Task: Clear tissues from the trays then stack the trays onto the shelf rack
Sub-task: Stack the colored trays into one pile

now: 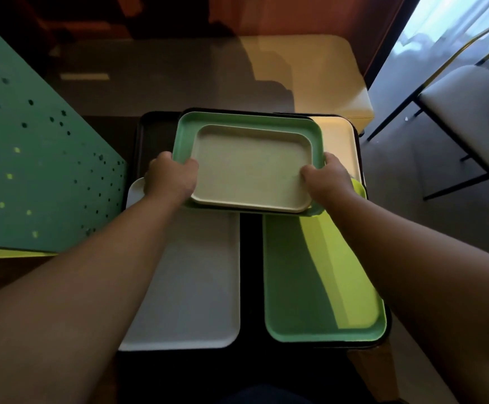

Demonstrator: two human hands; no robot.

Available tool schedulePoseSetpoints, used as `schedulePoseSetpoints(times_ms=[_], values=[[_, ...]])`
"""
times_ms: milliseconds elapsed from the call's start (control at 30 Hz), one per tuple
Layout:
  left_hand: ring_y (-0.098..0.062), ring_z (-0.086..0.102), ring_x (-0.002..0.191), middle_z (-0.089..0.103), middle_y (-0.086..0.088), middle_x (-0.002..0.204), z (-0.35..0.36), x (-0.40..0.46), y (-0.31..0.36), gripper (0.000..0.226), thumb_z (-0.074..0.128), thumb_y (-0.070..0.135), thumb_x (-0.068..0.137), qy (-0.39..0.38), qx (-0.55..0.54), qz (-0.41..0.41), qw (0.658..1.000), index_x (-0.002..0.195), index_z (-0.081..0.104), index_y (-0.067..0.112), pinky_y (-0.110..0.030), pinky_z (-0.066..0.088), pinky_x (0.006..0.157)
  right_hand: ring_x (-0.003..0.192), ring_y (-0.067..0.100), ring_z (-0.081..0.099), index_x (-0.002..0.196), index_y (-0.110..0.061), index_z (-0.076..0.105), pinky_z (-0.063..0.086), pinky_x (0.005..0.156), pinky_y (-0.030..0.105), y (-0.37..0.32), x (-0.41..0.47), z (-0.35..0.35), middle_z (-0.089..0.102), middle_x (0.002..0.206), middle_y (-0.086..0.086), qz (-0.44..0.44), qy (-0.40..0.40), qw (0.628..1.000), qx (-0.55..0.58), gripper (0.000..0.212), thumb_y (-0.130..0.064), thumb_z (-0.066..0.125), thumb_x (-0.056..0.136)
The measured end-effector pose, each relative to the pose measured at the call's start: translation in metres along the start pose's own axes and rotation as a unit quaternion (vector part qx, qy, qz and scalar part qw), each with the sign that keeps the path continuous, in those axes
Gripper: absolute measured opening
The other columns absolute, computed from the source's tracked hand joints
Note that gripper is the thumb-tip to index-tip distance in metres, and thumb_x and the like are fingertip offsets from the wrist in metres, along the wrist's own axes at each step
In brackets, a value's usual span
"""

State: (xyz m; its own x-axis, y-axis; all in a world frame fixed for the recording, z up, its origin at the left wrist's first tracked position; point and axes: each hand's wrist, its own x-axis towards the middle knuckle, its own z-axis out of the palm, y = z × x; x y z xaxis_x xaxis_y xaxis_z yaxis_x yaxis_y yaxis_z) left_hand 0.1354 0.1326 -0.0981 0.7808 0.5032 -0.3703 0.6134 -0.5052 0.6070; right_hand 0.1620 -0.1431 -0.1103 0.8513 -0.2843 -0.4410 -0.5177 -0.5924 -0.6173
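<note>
Now stacked trays (249, 167), between hands (171, 177)

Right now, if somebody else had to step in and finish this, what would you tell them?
Left hand and right hand grip opposite ends of a beige tray nested in a green tray, held over the table.
White tray and a second green tray lie side by side nearer you; a cream tray and a black tray lie beyond.
No tissues visible on any tray.
Left: carry every tray to the shelf rack, which I cannot identify here.
</note>
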Motion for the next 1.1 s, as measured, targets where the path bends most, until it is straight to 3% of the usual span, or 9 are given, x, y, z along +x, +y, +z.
schedulePoseSetpoints(times_ms=[100,200,400,533,733,833,933,1033,1100], values=[[-0.028,0.058,0.085,0.062,-0.006,0.090,-0.008,-0.003,0.007,0.031,0.056,0.042,0.081,0.019,-0.039,0.038,0.998,0.094,0.062,0.014,-0.036,0.049,0.070,0.102,0.030,0.064,0.134,-0.019,0.053,0.057,0.090,0.052,-0.005,-0.005,-0.006,0.065,0.115,0.007,0.002,0.021,1.000,0.021,0.056,-0.048,0.054,0.085],[-0.030,0.054,0.122,0.053,-0.012,0.140,-0.018,-0.002,0.011,0.089,0.064,0.054,0.073,-0.059,-0.118,-0.024,0.991,0.145,0.041,0.008,-0.042,0.047,0.100,0.098,0.027,0.065,0.130,-0.014,0.057,0.058,0.087,0.047,-0.004,-0.016,-0.015,0.066,0.110,0.006,0.019,0.021,0.997,0.078,0.051,-0.049,0.052,0.092],[-0.029,0.041,0.138,0.037,-0.013,0.156,-0.016,-0.015,-0.006,0.085,0.067,0.039,0.084,-0.099,-0.113,-0.008,0.989,0.153,0.028,0.009,-0.039,0.036,0.109,0.085,0.023,0.065,0.124,-0.008,0.054,0.058,0.066,0.033,-0.005,-0.057,-0.032,0.063,0.097,0.007,0.061,-0.064,0.975,0.206,0.035,-0.031,0.056,0.099],[-0.033,0.043,0.135,0.036,-0.012,0.154,-0.013,-0.049,-0.013,0.105,0.068,0.055,0.069,0.025,-0.143,-0.061,0.988,0.154,0.021,0.017,-0.047,0.041,0.104,0.090,0.030,0.070,0.121,-0.007,0.057,0.063,0.079,0.045,0.003,-0.089,-0.038,0.067,0.100,0.012,0.066,-0.048,0.956,0.281,0.029,-0.024,0.056,0.098],[-0.038,0.072,0.090,0.071,-0.023,0.111,0.034,-0.146,0.017,0.046,0.075,0.010,0.081,-0.164,-0.537,-0.177,0.808,0.124,0.059,0.002,-0.049,0.060,0.071,0.100,0.040,0.072,0.114,-0.010,0.059,0.059,0.090,0.054,0.041,-0.144,-0.023,0.071,0.113,0.022,0.092,-0.011,0.875,0.475,0.025,-0.009,0.062,0.089],[-0.047,0.069,0.097,0.068,-0.030,0.113,0.036,-0.149,0.030,0.046,0.068,-0.008,0.079,-0.168,-0.522,-0.106,0.830,0.124,0.057,-0.004,-0.056,0.059,0.076,0.111,0.038,0.069,0.132,-0.007,0.055,0.054,0.098,0.053,0.069,-0.162,-0.033,0.070,0.123,0.021,0.086,-0.129,0.836,0.527,0.049,-0.007,0.071,0.086],[-0.043,0.069,0.098,0.068,-0.028,0.117,0.019,-0.144,0.035,0.058,0.072,-0.001,0.070,-0.237,-0.475,-0.039,0.847,0.126,0.058,-0.003,-0.051,0.059,0.077,0.112,0.033,0.069,0.138,-0.007,0.056,0.056,0.096,0.050,0.099,-0.155,-0.082,0.068,0.129,0.021,0.083,-0.191,0.797,0.567,0.086,-0.036,0.091,0.065],[-0.040,0.071,0.098,0.070,-0.024,0.115,0.009,-0.150,0.050,0.062,0.080,0.006,0.071,-0.304,-0.379,0.011,0.874,0.128,0.057,0.003,-0.049,0.060,0.075,0.095,0.028,0.074,0.119,-0.011,0.073,0.063,0.079,0.042,0.111,-0.142,-0.137,0.072,0.116,0.016,0.028,-0.247,0.806,0.537,0.059,-0.045,0.082,0.072],[-0.034,0.073,0.092,0.072,-0.018,0.110,0.019,-0.157,0.062,0.055,0.081,0.017,0.076,-0.301,-0.322,0.029,0.897,0.126,0.057,0.008,-0.046,0.062,0.074,0.094,0.030,0.075,0.125,-0.010,0.067,0.063,0.078,0.042,0.107,-0.134,-0.150,0.074,0.114,0.014,0.029,-0.255,0.865,0.430,0.052,-0.040,0.071,0.083]])
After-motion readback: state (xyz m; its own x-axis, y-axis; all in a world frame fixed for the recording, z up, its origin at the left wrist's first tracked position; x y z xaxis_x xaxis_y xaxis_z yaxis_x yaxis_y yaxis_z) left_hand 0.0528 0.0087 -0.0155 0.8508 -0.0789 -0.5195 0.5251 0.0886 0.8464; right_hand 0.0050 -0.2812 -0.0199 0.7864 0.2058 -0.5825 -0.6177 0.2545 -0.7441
